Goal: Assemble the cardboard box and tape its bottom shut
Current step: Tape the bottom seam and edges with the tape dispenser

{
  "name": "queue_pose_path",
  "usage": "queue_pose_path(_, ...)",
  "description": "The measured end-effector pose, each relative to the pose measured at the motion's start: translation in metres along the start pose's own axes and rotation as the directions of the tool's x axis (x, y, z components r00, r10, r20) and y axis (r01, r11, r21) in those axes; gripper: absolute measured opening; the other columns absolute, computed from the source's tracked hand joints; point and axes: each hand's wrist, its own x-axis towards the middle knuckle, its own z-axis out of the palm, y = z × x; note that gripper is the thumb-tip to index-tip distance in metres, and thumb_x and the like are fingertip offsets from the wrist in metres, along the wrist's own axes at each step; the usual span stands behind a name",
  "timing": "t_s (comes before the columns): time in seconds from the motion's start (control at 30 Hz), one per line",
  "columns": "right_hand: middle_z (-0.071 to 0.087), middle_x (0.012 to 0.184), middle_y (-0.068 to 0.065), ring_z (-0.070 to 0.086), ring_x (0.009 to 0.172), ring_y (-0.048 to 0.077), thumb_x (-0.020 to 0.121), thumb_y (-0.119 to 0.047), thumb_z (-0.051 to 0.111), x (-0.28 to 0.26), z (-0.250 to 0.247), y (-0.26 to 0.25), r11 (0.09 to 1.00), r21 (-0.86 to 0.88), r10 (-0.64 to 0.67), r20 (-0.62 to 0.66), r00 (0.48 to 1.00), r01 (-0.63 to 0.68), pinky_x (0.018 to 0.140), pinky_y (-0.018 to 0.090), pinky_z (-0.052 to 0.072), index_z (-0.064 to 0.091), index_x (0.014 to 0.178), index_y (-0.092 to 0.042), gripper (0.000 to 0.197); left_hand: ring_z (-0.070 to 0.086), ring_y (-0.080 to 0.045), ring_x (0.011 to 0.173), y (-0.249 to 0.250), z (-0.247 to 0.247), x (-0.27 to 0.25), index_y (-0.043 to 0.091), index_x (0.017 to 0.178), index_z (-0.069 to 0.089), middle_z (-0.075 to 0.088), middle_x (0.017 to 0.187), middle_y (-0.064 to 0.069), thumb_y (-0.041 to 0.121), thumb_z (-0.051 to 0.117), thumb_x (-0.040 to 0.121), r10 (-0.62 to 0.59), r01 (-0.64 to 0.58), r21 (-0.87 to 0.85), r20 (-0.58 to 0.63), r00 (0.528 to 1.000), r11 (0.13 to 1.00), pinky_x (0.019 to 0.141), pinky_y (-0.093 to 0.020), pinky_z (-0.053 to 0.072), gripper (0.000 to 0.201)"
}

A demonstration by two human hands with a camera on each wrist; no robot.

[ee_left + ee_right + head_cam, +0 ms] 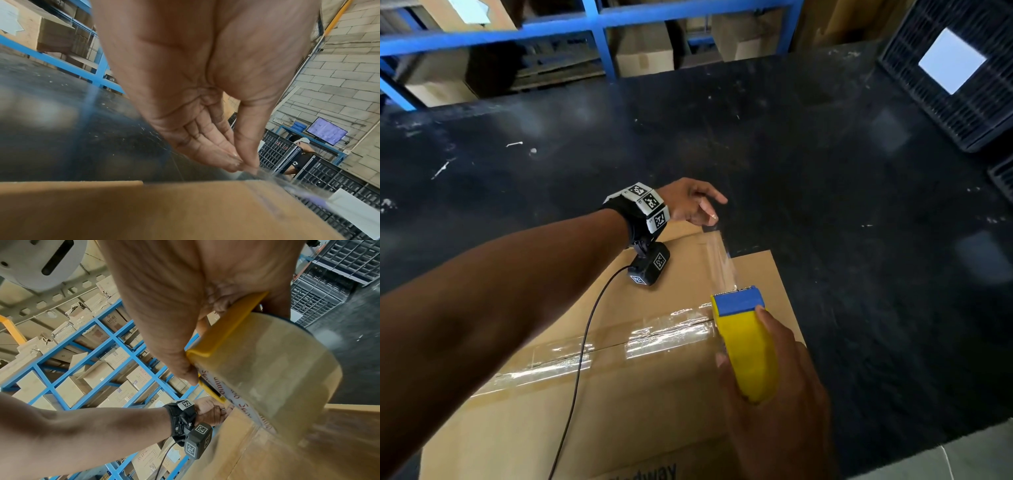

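Observation:
A brown cardboard box [640, 394] lies on the black table [722, 144], its closed flaps facing up. Clear tape runs along the centre seam [619, 346]. My right hand [774, 383] grips a yellow and blue tape dispenser [748, 339] over the box's right part; its roll [273, 378] fills the right wrist view. A strip of clear tape [719, 260] stretches from the dispenser's blue cutter to my left hand [703, 210], which pinches the strip's free end beyond the box's far edge. In the left wrist view the fingertips [244, 164] meet on the tape above the cardboard [144, 211].
Blue metal racking [599, 34] with cardboard boxes stands behind the table. A dark plastic crate [955, 75] with a white label sits at the far right. In the left wrist view another person [302, 154] stands by stacked crates, with a screen [327, 130] behind.

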Motion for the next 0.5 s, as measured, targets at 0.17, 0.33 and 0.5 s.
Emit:
queue_pose_path(0.17, 0.049, 0.092, -0.014, 0.043, 0.067, -0.013, 0.077, -0.053, 0.072, -0.002, 0.0, 0.002, 1.0, -0.021, 0.001, 0.002, 1.0, -0.001, 0.058, 0.001, 0.022, 0.056, 0.137, -0.029, 0.067, 0.074, -0.021, 0.108, -0.005, 0.004, 0.005, 0.017, 0.128, 0.067, 0.08, 0.09, 0.002, -0.002, 0.075, 0.089, -0.038, 0.039, -0.015, 0.035, 0.999, 0.999, 0.092, -0.029, 0.058, 0.044)
queue_pose_path(0.33, 0.049, 0.093, -0.013, 0.043, 0.067, -0.012, 0.075, -0.049, 0.08, -0.003, 0.005, 0.007, 0.999, -0.031, 0.013, 0.005, 1.0, -0.013, 0.061, 0.002, 0.025, 0.056, 0.137, -0.028, 0.069, 0.07, -0.02, 0.114, -0.011, 0.007, 0.008, 0.023, 0.135, 0.061, 0.079, 0.102, 0.001, -0.001, 0.07, 0.093, -0.103, 0.101, 0.049, 0.049, 0.993, 0.994, 0.104, -0.033, 0.053, 0.05)
queue_pose_path(0.5, 0.056, 0.095, -0.007, 0.045, 0.067, -0.004, 0.073, -0.045, 0.083, -0.007, 0.009, 0.017, 1.0, -0.02, 0.025, 0.029, 0.999, -0.025, 0.062, 0.006, 0.03, 0.053, 0.139, -0.033, 0.073, 0.053, -0.022, 0.136, -0.008, 0.009, 0.004, 0.029, 0.149, 0.05, 0.06, 0.143, 0.001, 0.028, 0.072, 0.096, -0.179, 0.17, 0.302, 0.002, 0.984, 0.938, 0.116, -0.04, 0.036, 0.058)
